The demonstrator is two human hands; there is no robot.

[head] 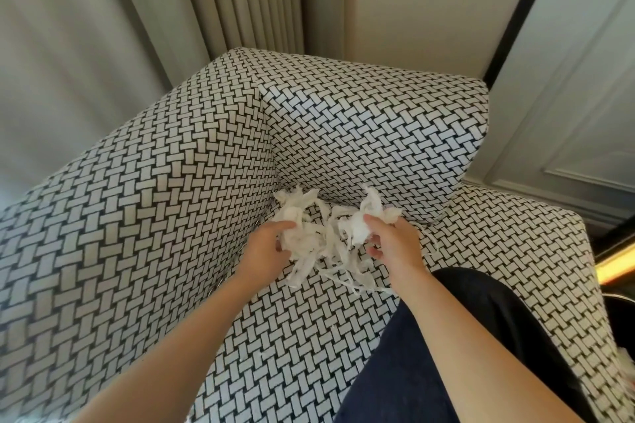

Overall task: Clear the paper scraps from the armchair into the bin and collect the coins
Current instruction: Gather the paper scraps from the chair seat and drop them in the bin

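A heap of white torn paper scraps (316, 240) lies at the back of the seat of a black-and-white woven-pattern armchair (137, 203). My left hand (269, 245) grips the left side of the heap, fingers curled into the paper. My right hand (391, 239) pinches a crumpled clump of scraps at the heap's right side. Loose strips trail toward the seat's front. No coins or bin are in view.
The armchair's back cushion (378, 134) rises behind the heap, and its wide left arm (103, 216) stands beside my left hand. Beige curtains (86, 27) hang at the left. A panelled wall (567, 96) is at the right. My dark trouser leg (446, 354) rests on the seat.
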